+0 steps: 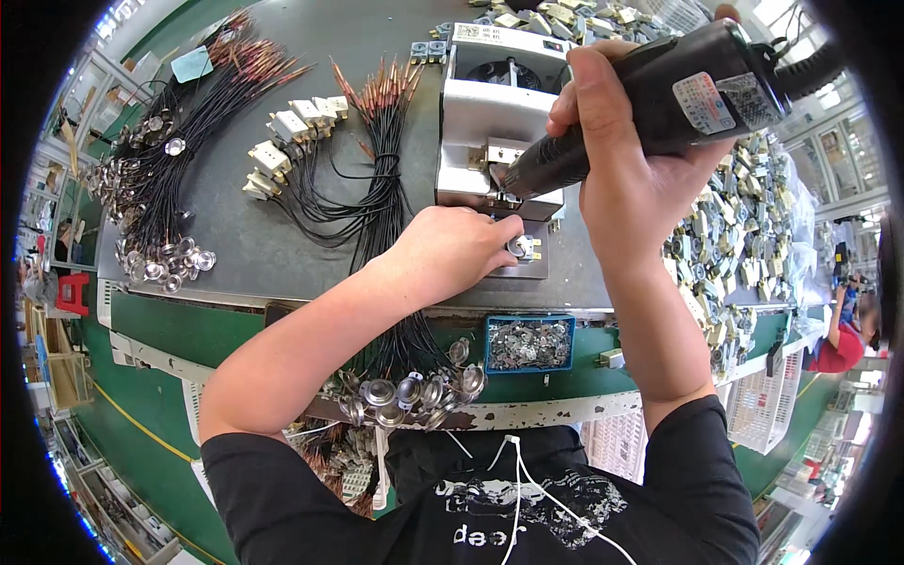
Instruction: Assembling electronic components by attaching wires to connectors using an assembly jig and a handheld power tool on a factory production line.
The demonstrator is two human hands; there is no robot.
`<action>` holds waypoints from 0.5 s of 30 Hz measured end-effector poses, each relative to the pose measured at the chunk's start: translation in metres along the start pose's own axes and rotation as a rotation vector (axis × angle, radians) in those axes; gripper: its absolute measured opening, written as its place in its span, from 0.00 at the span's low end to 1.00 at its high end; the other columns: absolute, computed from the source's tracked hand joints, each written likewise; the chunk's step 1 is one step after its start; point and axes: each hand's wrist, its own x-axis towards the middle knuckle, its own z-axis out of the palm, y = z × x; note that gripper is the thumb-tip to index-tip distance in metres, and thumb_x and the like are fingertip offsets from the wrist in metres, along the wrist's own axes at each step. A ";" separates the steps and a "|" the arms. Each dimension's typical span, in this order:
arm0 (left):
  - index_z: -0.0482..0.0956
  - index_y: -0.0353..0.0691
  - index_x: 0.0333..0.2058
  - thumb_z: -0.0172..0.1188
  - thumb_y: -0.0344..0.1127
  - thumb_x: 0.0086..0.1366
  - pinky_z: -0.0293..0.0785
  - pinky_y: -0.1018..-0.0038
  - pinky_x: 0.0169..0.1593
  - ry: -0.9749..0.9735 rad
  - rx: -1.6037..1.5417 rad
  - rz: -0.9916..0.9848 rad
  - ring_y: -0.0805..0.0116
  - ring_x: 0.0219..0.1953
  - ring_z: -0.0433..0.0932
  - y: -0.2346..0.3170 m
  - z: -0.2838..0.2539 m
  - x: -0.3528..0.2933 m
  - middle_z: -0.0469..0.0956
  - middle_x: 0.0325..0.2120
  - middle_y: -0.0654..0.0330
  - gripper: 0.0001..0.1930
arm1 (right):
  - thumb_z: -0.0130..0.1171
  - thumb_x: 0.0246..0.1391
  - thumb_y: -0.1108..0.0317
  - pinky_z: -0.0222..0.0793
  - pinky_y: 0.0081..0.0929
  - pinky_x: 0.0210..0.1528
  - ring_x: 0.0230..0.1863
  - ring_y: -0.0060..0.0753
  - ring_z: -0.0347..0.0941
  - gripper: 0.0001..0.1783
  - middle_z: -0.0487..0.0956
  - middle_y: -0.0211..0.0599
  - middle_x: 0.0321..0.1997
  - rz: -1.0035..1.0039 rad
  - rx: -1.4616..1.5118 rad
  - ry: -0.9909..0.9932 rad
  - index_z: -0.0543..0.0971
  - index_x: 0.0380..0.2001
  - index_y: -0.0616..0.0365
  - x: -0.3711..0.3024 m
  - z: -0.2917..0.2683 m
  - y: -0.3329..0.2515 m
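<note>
My right hand (626, 141) is wrapped round a black electric screwdriver (650, 99), which slants down to the left. Its tip meets a small metal-and-white part seated in the silver metal fixture (490, 118). Just below, in front of the fixture, my left hand (457, 250) is closed, thumb and fingers pinching a small white part with metal tabs (524, 248). The fingers partly cover that part. To the left of the fixture lies a bundle of black wires (384, 169) with reddish tips, some of them ending in white connector blocks (299, 121).
More black wires with round metal caps (165, 254) lie at the far left. A blue tray (529, 367) of small metal pieces sits at the bench's front edge. White and grey parts (730, 235) are heaped at the right. Round metal caps (414, 391) hang off the front edge.
</note>
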 end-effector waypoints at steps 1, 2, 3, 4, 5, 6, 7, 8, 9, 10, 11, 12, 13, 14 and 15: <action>0.73 0.44 0.44 0.59 0.48 0.69 0.80 0.57 0.40 -0.003 0.002 0.001 0.53 0.39 0.84 0.001 -0.001 0.000 0.83 0.29 0.56 0.15 | 0.64 0.61 0.80 0.77 0.26 0.29 0.26 0.27 0.79 0.43 0.83 0.40 0.38 -0.021 -0.025 0.040 0.52 0.72 0.57 -0.003 0.003 0.000; 0.73 0.44 0.44 0.59 0.48 0.69 0.80 0.57 0.40 -0.007 0.003 0.003 0.53 0.39 0.84 0.001 -0.001 0.001 0.83 0.29 0.56 0.15 | 0.64 0.62 0.80 0.77 0.25 0.29 0.26 0.27 0.79 0.40 0.83 0.41 0.38 -0.043 -0.051 0.081 0.54 0.71 0.57 -0.005 0.004 0.001; 0.73 0.44 0.44 0.59 0.48 0.69 0.80 0.57 0.40 -0.009 0.002 0.002 0.53 0.39 0.84 0.001 -0.001 0.001 0.83 0.29 0.56 0.15 | 0.64 0.62 0.80 0.77 0.25 0.29 0.26 0.27 0.79 0.40 0.83 0.41 0.38 -0.040 -0.051 0.081 0.54 0.71 0.57 -0.005 0.001 0.002; 0.74 0.44 0.43 0.60 0.48 0.69 0.80 0.57 0.40 0.020 0.008 0.021 0.53 0.39 0.84 0.001 0.000 0.001 0.83 0.29 0.57 0.15 | 0.64 0.61 0.80 0.78 0.24 0.29 0.27 0.27 0.80 0.39 0.83 0.42 0.39 0.014 -0.080 0.010 0.55 0.70 0.58 -0.003 -0.006 0.004; 0.75 0.44 0.43 0.60 0.48 0.68 0.80 0.58 0.39 0.048 0.014 0.040 0.54 0.39 0.84 0.000 0.000 0.002 0.83 0.29 0.57 0.15 | 0.64 0.61 0.80 0.78 0.24 0.30 0.27 0.27 0.80 0.38 0.84 0.43 0.39 0.068 -0.110 -0.062 0.55 0.68 0.59 -0.002 -0.010 0.004; 0.75 0.44 0.43 0.60 0.48 0.68 0.80 0.58 0.39 0.041 0.014 0.035 0.54 0.39 0.84 0.000 0.000 0.001 0.83 0.29 0.57 0.15 | 0.66 0.59 0.81 0.79 0.23 0.31 0.27 0.27 0.80 0.43 0.84 0.45 0.39 0.078 0.000 0.036 0.51 0.69 0.59 0.005 0.009 -0.003; 0.75 0.44 0.43 0.61 0.48 0.68 0.80 0.58 0.39 0.055 0.019 0.032 0.54 0.39 0.84 -0.001 0.001 0.001 0.83 0.29 0.58 0.15 | 0.66 0.58 0.80 0.77 0.23 0.29 0.25 0.26 0.79 0.28 0.83 0.40 0.35 0.207 -0.028 0.071 0.63 0.57 0.62 0.012 0.022 -0.018; 0.76 0.44 0.42 0.61 0.48 0.68 0.81 0.59 0.39 0.071 0.018 0.029 0.54 0.39 0.84 -0.003 0.003 -0.001 0.83 0.29 0.58 0.15 | 0.66 0.56 0.80 0.75 0.23 0.27 0.23 0.24 0.77 0.13 0.82 0.35 0.30 0.337 -0.059 0.102 0.76 0.44 0.64 0.012 0.031 -0.028; 0.77 0.44 0.42 0.62 0.48 0.67 0.81 0.60 0.39 0.087 0.034 0.041 0.55 0.39 0.84 -0.004 0.003 0.000 0.83 0.28 0.59 0.15 | 0.67 0.55 0.82 0.77 0.23 0.29 0.27 0.24 0.79 0.22 0.81 0.36 0.34 0.394 -0.174 0.052 0.71 0.51 0.64 0.013 0.023 -0.026; 0.77 0.44 0.42 0.62 0.48 0.67 0.81 0.60 0.39 0.086 0.036 0.042 0.55 0.39 0.84 -0.004 0.003 -0.001 0.83 0.28 0.59 0.15 | 0.67 0.55 0.82 0.77 0.23 0.29 0.27 0.24 0.79 0.22 0.81 0.36 0.34 0.393 -0.173 0.054 0.71 0.51 0.64 0.009 0.023 -0.023; 0.78 0.45 0.42 0.62 0.48 0.67 0.81 0.60 0.39 0.083 0.034 0.047 0.55 0.39 0.84 -0.004 0.003 -0.003 0.83 0.28 0.59 0.14 | 0.67 0.55 0.82 0.77 0.22 0.31 0.30 0.24 0.79 0.28 0.81 0.37 0.36 0.327 -0.178 0.133 0.65 0.55 0.63 0.003 0.028 -0.022; 0.78 0.45 0.42 0.62 0.48 0.67 0.81 0.60 0.40 0.084 0.032 0.056 0.56 0.39 0.84 -0.004 0.003 -0.002 0.83 0.28 0.59 0.14 | 0.67 0.55 0.83 0.77 0.22 0.32 0.32 0.23 0.79 0.34 0.80 0.37 0.37 0.258 -0.187 0.212 0.59 0.59 0.62 -0.002 0.032 -0.020; 0.78 0.45 0.42 0.62 0.48 0.67 0.81 0.60 0.40 0.086 0.033 0.057 0.56 0.39 0.84 -0.004 0.004 -0.001 0.83 0.28 0.59 0.14 | 0.67 0.55 0.83 0.77 0.21 0.33 0.34 0.23 0.79 0.39 0.79 0.37 0.38 0.188 -0.194 0.288 0.53 0.62 0.61 -0.006 0.033 -0.018; 0.78 0.45 0.42 0.62 0.48 0.67 0.81 0.60 0.40 0.112 0.027 0.077 0.56 0.39 0.84 -0.006 0.006 0.001 0.83 0.28 0.59 0.14 | 0.67 0.55 0.83 0.77 0.21 0.33 0.34 0.23 0.79 0.39 0.79 0.37 0.38 0.186 -0.194 0.287 0.53 0.62 0.61 -0.006 0.031 -0.011; 0.79 0.45 0.42 0.62 0.48 0.67 0.81 0.60 0.40 0.133 0.018 0.099 0.57 0.39 0.84 -0.004 0.007 0.001 0.83 0.28 0.60 0.14 | 0.67 0.55 0.84 0.77 0.21 0.33 0.34 0.23 0.79 0.39 0.80 0.37 0.38 0.037 -0.054 0.244 0.54 0.62 0.60 -0.004 0.028 0.001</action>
